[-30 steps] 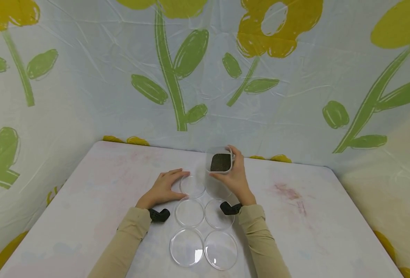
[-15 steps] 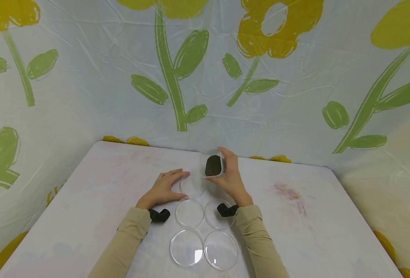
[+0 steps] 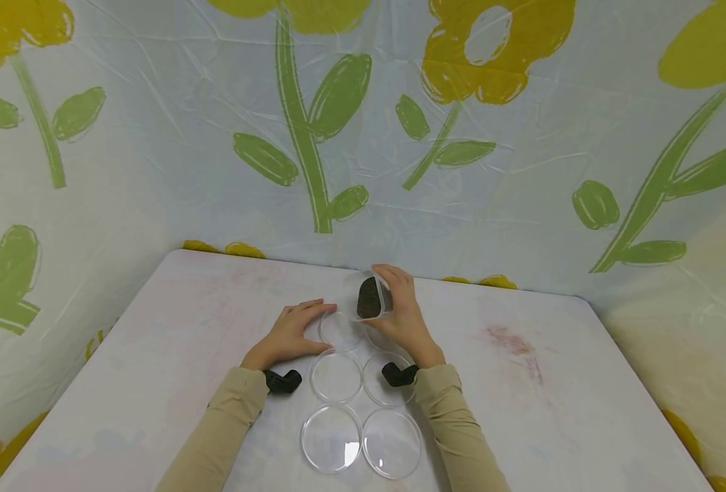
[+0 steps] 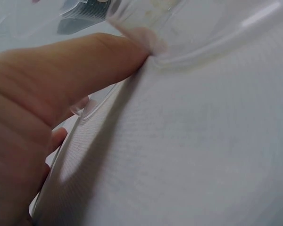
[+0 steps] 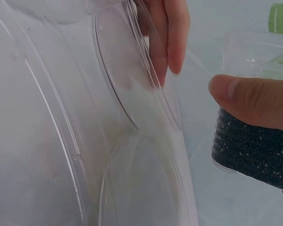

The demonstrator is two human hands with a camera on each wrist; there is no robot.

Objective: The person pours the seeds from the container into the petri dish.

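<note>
My right hand (image 3: 405, 320) grips a clear plastic tub (image 5: 252, 49) of small black seeds (image 5: 254, 150), thumb on one side and fingers on the other. The tub is raised above the far dishes and tips leftward, its seeds (image 3: 368, 298) gathered at the lower side. My left hand (image 3: 289, 333) holds the far-left petri dish (image 3: 342, 332) at its rim between thumb and fingers. In the left wrist view the thumb (image 4: 89, 63) touches the clear rim. The far-right dish (image 3: 377, 337) lies partly hidden beneath my right hand.
Four-cornered white table, with more clear round dishes nearer me: a middle-left one (image 3: 336, 378), a middle-right one (image 3: 375, 383) partly covered by a black wrist camera (image 3: 400, 374), and two front dishes (image 3: 331, 437). A flower-print cloth (image 3: 215, 205) hangs behind the table.
My right hand has moved left and slightly toward me, tipping the tub further so its seeds slide to the lower side. My left hand stays at the far-left dish.
</note>
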